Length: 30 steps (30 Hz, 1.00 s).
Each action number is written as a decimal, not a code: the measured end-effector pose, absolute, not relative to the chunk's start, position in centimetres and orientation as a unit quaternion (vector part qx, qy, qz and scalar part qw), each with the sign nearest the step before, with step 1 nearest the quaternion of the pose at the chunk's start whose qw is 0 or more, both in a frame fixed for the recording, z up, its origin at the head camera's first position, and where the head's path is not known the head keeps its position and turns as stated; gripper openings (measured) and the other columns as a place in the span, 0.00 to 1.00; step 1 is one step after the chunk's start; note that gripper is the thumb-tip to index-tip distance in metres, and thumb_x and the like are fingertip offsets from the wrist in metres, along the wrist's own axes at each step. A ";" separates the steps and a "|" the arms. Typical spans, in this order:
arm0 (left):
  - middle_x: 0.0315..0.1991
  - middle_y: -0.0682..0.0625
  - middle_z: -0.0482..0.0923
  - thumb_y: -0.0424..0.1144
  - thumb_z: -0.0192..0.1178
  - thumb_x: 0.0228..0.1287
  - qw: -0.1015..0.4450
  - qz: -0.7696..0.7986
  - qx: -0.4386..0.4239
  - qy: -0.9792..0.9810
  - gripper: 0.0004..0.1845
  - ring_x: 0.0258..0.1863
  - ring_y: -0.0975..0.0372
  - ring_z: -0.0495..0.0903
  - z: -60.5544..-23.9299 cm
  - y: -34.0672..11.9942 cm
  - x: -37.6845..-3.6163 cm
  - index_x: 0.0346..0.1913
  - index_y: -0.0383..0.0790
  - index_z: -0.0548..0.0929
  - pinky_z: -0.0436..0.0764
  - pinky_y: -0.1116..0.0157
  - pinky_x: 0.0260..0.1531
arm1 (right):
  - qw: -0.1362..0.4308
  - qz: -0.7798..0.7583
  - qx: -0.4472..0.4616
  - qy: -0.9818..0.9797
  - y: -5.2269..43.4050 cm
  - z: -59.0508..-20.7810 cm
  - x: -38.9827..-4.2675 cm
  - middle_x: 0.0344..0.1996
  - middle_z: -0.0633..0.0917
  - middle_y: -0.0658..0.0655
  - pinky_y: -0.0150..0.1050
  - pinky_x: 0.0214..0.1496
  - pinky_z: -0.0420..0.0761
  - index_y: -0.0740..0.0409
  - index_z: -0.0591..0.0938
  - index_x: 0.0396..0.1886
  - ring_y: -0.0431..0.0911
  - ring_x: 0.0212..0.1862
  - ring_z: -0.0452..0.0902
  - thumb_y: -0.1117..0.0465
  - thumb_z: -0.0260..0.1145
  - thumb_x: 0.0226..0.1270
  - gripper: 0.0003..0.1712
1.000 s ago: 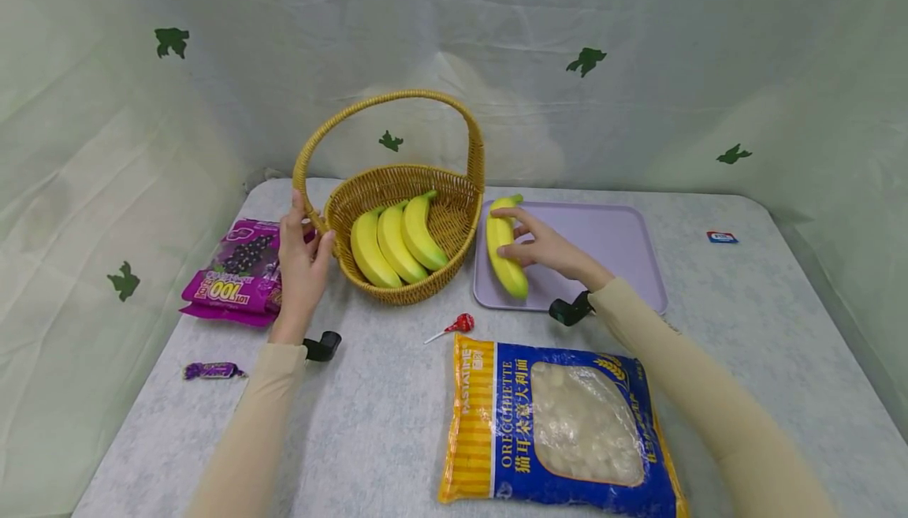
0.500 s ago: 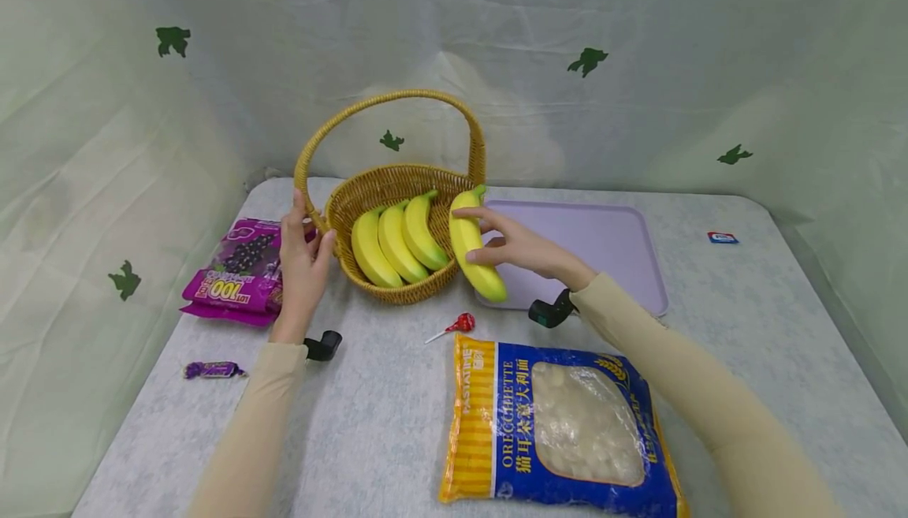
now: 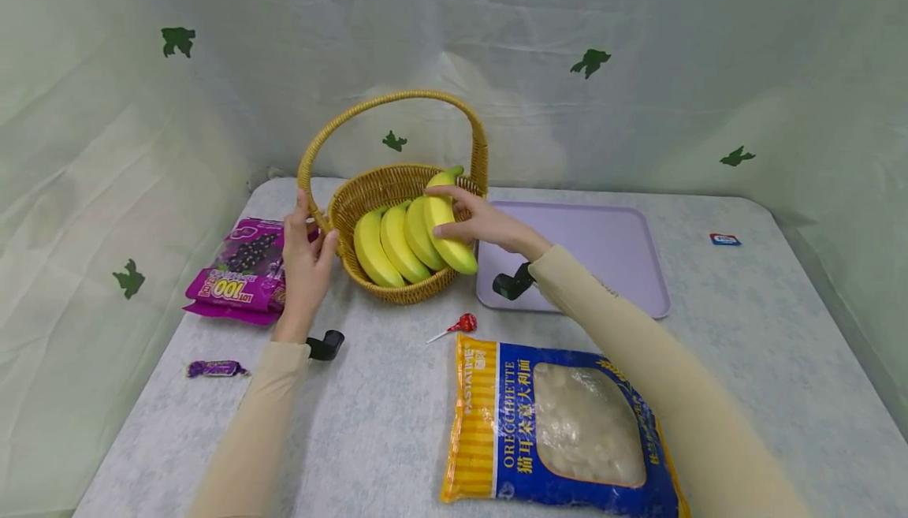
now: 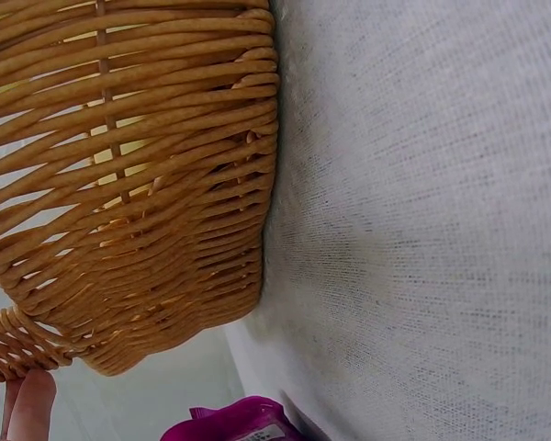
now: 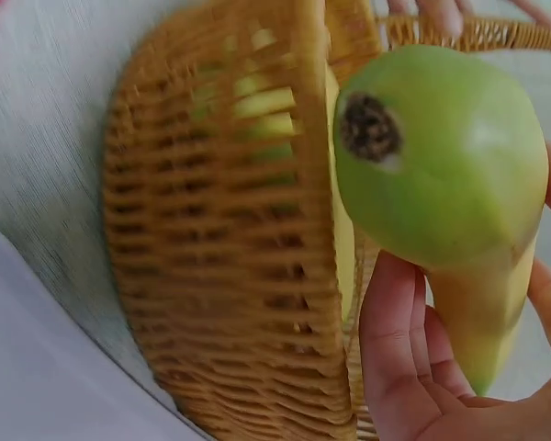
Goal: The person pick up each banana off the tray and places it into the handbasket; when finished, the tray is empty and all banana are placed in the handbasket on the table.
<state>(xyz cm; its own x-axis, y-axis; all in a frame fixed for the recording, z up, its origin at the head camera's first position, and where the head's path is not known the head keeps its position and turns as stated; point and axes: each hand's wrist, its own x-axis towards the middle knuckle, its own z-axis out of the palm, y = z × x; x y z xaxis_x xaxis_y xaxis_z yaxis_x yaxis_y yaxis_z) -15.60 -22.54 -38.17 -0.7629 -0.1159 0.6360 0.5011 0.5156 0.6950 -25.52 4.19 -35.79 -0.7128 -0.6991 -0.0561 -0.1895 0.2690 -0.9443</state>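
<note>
Fingers of right hand [image 3: 482,226] curl round banana [image 3: 447,230]; left hand [image 3: 305,262] grips basket [image 3: 397,187] handle.

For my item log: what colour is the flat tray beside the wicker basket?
Pale lilac flat plastic tray, plain and unpatterned; head view shows it best.

Both arms, in pale beige sleeves, reach forward from the bottom of the head view, each with a black wrist-mounted device. The left hand [image 3: 305,254] stands upright, fingers raised and thumb set opposite them in a loose grasp; a fingertip shows at the lower edge of the left wrist view. The right hand [image 3: 482,226] stretches leftward across the body, fingers [image 5: 395,340] and thumb curled in a firm grip, forearm angled up from lower right
</note>
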 end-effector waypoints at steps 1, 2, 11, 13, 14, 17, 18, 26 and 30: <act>0.57 0.29 0.59 0.22 0.50 0.68 0.322 -0.478 -0.118 -0.809 0.45 0.53 0.36 0.69 -38.2 -22.5 -15.6 0.72 0.74 0.52 0.73 0.46 0.56 | 0.239 -0.528 -0.288 0.762 4.0 -35.7 -25.8 0.44 0.72 0.63 0.41 0.31 0.74 0.47 0.60 0.73 0.47 0.32 0.68 0.58 0.65 0.65 0.39; 0.57 0.29 0.59 0.22 0.50 0.68 0.321 -0.480 -0.116 -0.809 0.45 0.53 0.36 0.69 -38.2 -22.5 -15.6 0.72 0.75 0.52 0.72 0.46 0.56 | 0.238 -0.527 -0.283 0.765 3.8 -35.7 -26.0 0.43 0.72 0.63 0.42 0.31 0.74 0.47 0.61 0.73 0.46 0.31 0.67 0.58 0.65 0.65 0.38; 0.58 0.30 0.59 0.24 0.51 0.69 0.322 -0.474 -0.114 -0.811 0.45 0.53 0.37 0.69 -40.7 -24.0 -17.3 0.72 0.76 0.50 0.73 0.42 0.53 | 0.228 -0.500 -0.261 0.794 2.8 -35.8 -27.5 0.33 0.71 0.59 0.39 0.30 0.71 0.47 0.62 0.73 0.45 0.26 0.64 0.57 0.64 0.67 0.37; 0.59 0.32 0.60 0.26 0.52 0.69 0.321 -0.475 -0.114 -0.812 0.44 0.54 0.38 0.70 -41.0 -24.3 -17.5 0.73 0.75 0.50 0.73 0.43 0.53 | 0.223 -0.490 -0.259 0.802 2.8 -35.8 -27.5 0.30 0.70 0.57 0.38 0.29 0.71 0.48 0.62 0.73 0.44 0.25 0.64 0.56 0.64 0.67 0.36; 0.59 0.32 0.60 0.27 0.52 0.70 0.320 -0.475 -0.114 -0.812 0.43 0.54 0.39 0.70 -41.0 -24.3 -17.5 0.73 0.75 0.50 0.74 0.44 0.53 | 0.222 -0.484 -0.258 0.806 2.7 -35.8 -27.6 0.29 0.70 0.56 0.38 0.29 0.71 0.49 0.63 0.73 0.44 0.25 0.64 0.56 0.64 0.67 0.36; 0.59 0.33 0.60 0.29 0.52 0.71 0.320 -0.472 -0.116 -0.813 0.41 0.54 0.40 0.70 -41.0 -24.4 -17.5 0.73 0.74 0.50 0.74 0.44 0.53 | 0.219 -0.462 -0.254 0.821 2.5 -35.8 -27.8 0.27 0.70 0.56 0.36 0.31 0.74 0.53 0.64 0.71 0.43 0.26 0.67 0.57 0.64 0.67 0.35; 0.59 0.34 0.60 0.30 0.52 0.71 0.322 -0.468 -0.117 -0.814 0.41 0.54 0.41 0.70 -41.0 -24.4 -17.6 0.73 0.74 0.49 0.75 0.43 0.52 | 0.220 -0.454 -0.252 0.826 2.5 -35.7 -27.8 0.28 0.72 0.57 0.35 0.32 0.75 0.54 0.66 0.71 0.43 0.27 0.68 0.57 0.64 0.67 0.34; 0.59 0.34 0.61 0.32 0.51 0.72 0.322 -0.468 -0.121 -0.814 0.39 0.54 0.42 0.70 -41.0 -24.5 -17.5 0.73 0.73 0.50 0.75 0.47 0.53 | 0.222 -0.363 -0.252 0.869 2.0 -35.2 -27.7 0.64 0.71 0.60 0.41 0.57 0.73 0.61 0.72 0.66 0.50 0.56 0.70 0.60 0.62 0.66 0.29; 0.58 0.34 0.61 0.30 0.52 0.71 0.321 -0.473 -0.120 -0.812 0.40 0.54 0.42 0.71 -40.9 -24.5 -17.5 0.73 0.74 0.50 0.76 0.48 0.53 | 0.218 -0.328 -0.246 0.886 1.7 -35.4 -27.8 0.65 0.71 0.60 0.41 0.61 0.69 0.60 0.73 0.65 0.50 0.63 0.65 0.61 0.63 0.64 0.28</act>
